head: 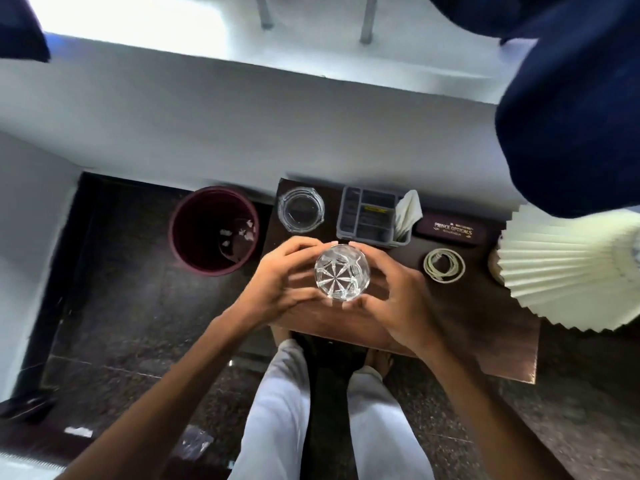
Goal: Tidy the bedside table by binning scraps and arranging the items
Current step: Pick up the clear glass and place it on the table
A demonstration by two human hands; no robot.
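Note:
A clear cut-glass tumbler (342,272) is held upright over the brown bedside table (502,348), seen from above. My left hand (277,280) wraps its left side and my right hand (398,296) wraps its right side, fingertips meeting at its far rim. Behind it on the table stand a glass ashtray (300,209), a grey organiser tray (370,214) with a white tissue (408,211), a dark glasses case (450,230) and a coiled white cable (444,265). A maroon bin (213,230) with paper scraps inside stands on the floor to the left.
A pleated cream lampshade (568,271) overhangs the table's right end. A white wall ledge (242,126) runs behind the table. Dark blue fabric (568,109) hangs at upper right. My legs in white trousers (277,410) stand on the dark speckled floor.

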